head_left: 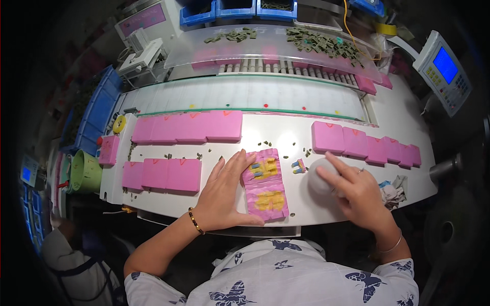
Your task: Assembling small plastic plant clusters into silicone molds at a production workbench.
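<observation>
Flat on the white tabletop lies a crinkled pink pad with two yellow patches and small blue pieces set in the upper one. My left hand rests along its left side, thumb and fingers spread, touching the upper left edge and the lower edge. A small pink scrap with yellow and blue bits sits just right of the pad. My right hand has its fingers around a round whitish object, blurred, its kind unclear. Tiny dark green bits are scattered beyond the pad.
Pink blocks stand in rows at left and right. Behind runs a white conveyor belt, with a clear tray of green pieces above. A crumpled cloth, green bucket and keypad display flank the work.
</observation>
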Motion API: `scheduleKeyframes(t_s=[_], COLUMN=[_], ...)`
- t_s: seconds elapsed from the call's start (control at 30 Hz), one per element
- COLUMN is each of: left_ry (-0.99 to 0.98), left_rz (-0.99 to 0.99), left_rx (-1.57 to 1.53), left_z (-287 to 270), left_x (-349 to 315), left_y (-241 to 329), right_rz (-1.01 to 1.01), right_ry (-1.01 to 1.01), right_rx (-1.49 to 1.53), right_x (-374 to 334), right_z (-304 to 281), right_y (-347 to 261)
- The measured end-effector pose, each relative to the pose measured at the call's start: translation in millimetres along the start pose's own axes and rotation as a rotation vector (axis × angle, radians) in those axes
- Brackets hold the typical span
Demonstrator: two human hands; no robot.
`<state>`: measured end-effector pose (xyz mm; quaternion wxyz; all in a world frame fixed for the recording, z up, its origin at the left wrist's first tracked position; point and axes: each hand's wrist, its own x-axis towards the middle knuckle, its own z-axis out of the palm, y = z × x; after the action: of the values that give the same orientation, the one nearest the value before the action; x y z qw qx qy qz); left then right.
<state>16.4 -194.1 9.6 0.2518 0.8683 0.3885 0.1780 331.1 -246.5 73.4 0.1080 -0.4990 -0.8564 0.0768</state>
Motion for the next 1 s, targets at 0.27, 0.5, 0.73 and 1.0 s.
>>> scheduleKeyframes(t_s=[0.27,0.5,0.73,1.0], left_ry=[0.018,0.038,0.033,0.006], left_rz=[-0.007,0.021,0.009,-0.016], left_rx=[-0.006,-0.015,0.000,0.010], left_z=[1,5,4,4], left_x=[-4,-4,-5,-3], left_y=[-2,-3,-2,-1], right_rz=[0.065,0.093,0.054,0.267], right_ry=[0.286,0.206,0.248,0.346], right_rx=[0.017,-0.202,0.031,0.639], right_x=[36,63,65,46], right_z=[17,68,60,2], right_y=[-1,-5,-9,-6])
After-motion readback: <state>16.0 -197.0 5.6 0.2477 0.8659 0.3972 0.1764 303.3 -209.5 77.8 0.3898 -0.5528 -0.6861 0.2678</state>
